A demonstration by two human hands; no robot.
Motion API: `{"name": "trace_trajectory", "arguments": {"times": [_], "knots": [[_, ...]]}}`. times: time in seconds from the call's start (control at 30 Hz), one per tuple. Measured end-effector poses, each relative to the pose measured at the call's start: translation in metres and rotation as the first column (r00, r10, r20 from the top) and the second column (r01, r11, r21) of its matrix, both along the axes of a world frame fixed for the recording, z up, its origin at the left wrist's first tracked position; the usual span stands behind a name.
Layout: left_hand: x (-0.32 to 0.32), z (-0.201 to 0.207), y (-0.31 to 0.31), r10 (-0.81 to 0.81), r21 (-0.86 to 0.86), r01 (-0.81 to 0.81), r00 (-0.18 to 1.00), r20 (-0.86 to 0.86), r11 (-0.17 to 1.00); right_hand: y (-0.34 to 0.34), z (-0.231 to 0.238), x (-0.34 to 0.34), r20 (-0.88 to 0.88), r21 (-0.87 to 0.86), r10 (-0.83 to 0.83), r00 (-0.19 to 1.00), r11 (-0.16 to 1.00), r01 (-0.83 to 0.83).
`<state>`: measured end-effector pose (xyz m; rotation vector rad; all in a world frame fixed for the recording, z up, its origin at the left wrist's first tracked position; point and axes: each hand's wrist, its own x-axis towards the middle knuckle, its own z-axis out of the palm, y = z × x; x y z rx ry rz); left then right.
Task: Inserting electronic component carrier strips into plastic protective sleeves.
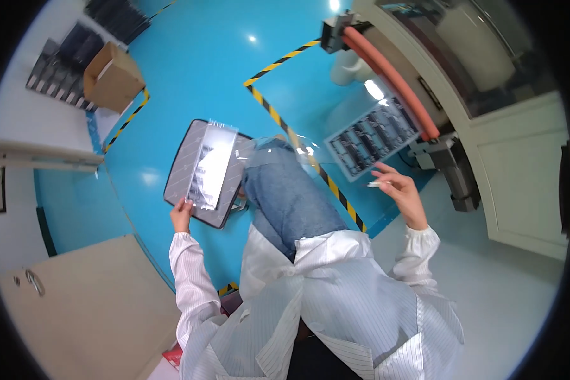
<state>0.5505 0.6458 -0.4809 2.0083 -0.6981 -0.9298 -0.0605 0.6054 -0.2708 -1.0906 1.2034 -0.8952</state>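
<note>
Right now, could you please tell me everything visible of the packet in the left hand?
The packet is long, flat and rectangular, apparently glossy clear plastic, with a bright white area and dark marks toward its left side. It slants, top leaning right, over a grey, black-rimmed panel; whether they touch is unclear. The left hand pinches its lower-left corner.

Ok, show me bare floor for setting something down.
Bare blue floor lies beyond the grey board, between the cardboard box and the striped tape corner; another patch lies between the board and the beige door. Crowded: the board, partly hidden by a clear packet; the tray, filled with dark parts.
</note>
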Motion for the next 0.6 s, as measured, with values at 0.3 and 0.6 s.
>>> {"name": "trace_trajectory", "arguments": {"times": [0.3, 0.6], "knots": [[-0.25, 0.124, -0.115, -0.541, -0.221, 0.786, 0.57, 0.618, 0.577, 0.009, 0.019, 0.015, 0.138, -0.067, -0.031, 0.99, 0.997, 0.04], [-0.341, 0.15, -0.158, -0.779, -0.123, 0.878, 0.469, 0.416, 0.463, 0.01, 0.042, 0.033, 0.188, -0.039, -0.033, 0.982, 0.998, 0.042]]}}
